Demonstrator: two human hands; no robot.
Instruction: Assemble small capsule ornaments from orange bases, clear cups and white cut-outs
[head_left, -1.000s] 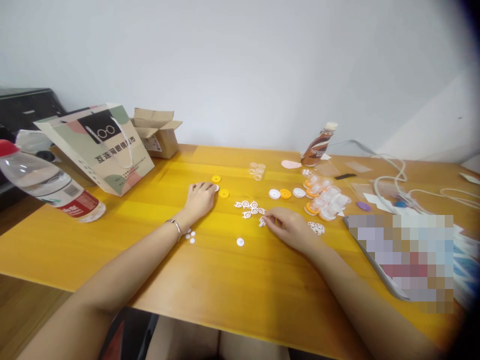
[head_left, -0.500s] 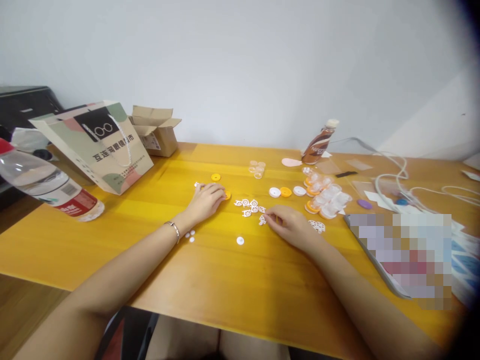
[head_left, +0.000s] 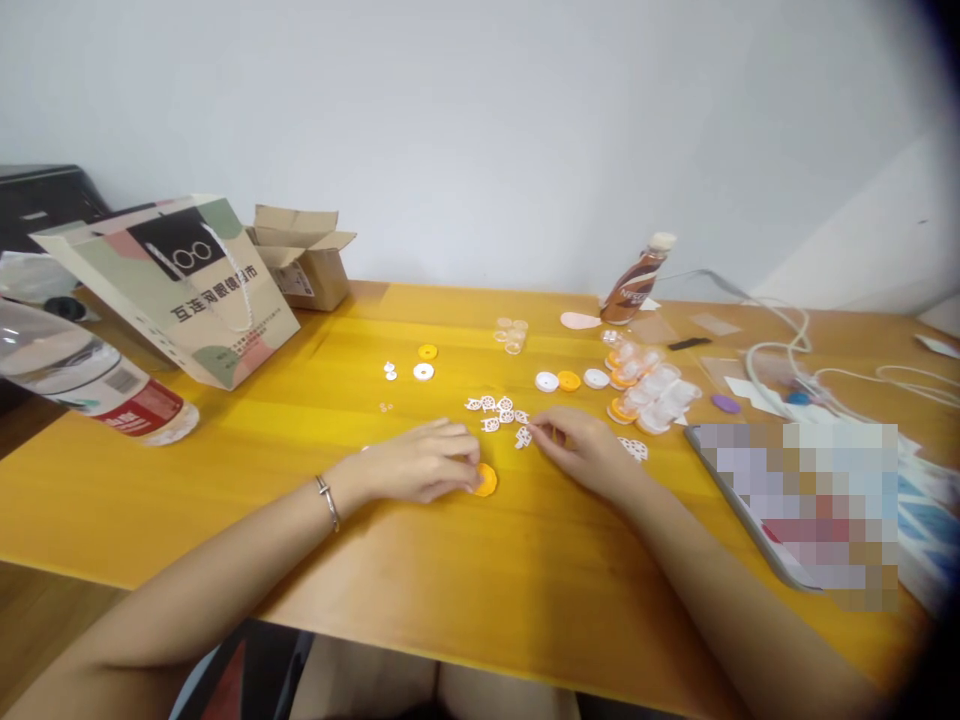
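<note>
My left hand (head_left: 431, 462) is closed on the edge of an orange scalloped plastic disc (head_left: 487, 480) held low over the front of the table. To its right, my right hand (head_left: 577, 445) has thumb and forefinger pinched at a small white spoked plastic piece (head_left: 523, 437); whether the piece is gripped, I cannot tell. Several more white spoked pieces (head_left: 505, 405) lie in a cluster just beyond. Further back and left are a white ring-shaped disc (head_left: 424, 372) and another orange disc (head_left: 427, 352). Small white parts (head_left: 390, 371) sit beside them.
Clear cups with orange bases (head_left: 652, 390) stand on the right, behind a tablet-like device (head_left: 795, 510). A coffee bottle (head_left: 637, 280) and cables (head_left: 780, 345) are at the back. On the left are a water bottle (head_left: 135, 400), paper bag (head_left: 217, 300) and cardboard box (head_left: 322, 280).
My left hand has come nearer and to the right with the orange disc, uncovering a white ring-shaped disc. The small white disc at the front is now hidden. My right hand has hardly moved.
</note>
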